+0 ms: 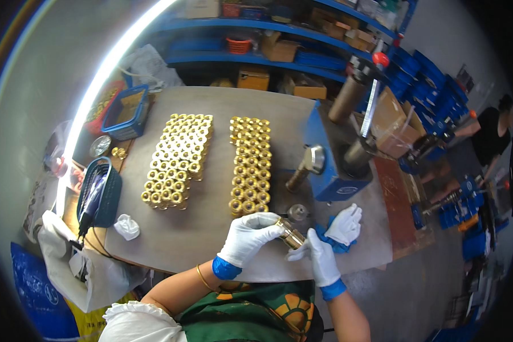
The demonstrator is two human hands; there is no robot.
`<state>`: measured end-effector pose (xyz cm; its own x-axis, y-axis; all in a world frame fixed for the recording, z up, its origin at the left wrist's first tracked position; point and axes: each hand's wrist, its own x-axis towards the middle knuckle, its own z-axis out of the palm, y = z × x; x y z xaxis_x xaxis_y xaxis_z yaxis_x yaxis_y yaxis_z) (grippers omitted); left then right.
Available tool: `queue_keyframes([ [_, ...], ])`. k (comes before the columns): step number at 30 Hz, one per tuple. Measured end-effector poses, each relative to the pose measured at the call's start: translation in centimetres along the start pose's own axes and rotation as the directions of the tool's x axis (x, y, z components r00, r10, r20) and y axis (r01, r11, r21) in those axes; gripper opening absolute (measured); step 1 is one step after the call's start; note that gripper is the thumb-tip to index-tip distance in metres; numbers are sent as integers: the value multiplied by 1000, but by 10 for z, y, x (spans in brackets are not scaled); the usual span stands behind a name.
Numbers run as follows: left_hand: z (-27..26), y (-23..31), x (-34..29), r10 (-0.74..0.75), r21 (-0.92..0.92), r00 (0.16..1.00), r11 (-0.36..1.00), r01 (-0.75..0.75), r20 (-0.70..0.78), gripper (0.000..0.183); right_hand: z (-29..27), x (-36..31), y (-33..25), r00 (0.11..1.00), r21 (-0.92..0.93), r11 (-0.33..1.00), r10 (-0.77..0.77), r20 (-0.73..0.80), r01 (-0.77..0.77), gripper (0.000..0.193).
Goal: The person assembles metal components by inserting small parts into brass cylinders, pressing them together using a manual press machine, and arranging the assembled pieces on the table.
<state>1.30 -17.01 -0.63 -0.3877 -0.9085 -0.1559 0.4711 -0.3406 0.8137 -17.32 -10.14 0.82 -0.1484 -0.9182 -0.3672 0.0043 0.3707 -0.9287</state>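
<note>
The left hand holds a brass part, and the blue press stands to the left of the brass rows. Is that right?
Not quite: the head view shows the blue press to the right of the brass rows. The left hand does hold a brass part.

Overexposed light strip (93, 85) glares at left, the tabletop (176, 239) is well lit, fisheye bows edges, rim darkens.
</note>
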Motion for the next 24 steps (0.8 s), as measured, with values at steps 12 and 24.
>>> queue_keyframes([
  [12, -160, 69, 60, 664, 980, 736, 24, -199, 133, 31, -29, -14, 32, 996, -13, 996, -89, 19, 89, 33],
  [24, -138, 63, 110, 628, 961, 728, -209, -182, 275, 68, -34, -16, 25, 998, -12, 998, -67, 0, 67, 29],
])
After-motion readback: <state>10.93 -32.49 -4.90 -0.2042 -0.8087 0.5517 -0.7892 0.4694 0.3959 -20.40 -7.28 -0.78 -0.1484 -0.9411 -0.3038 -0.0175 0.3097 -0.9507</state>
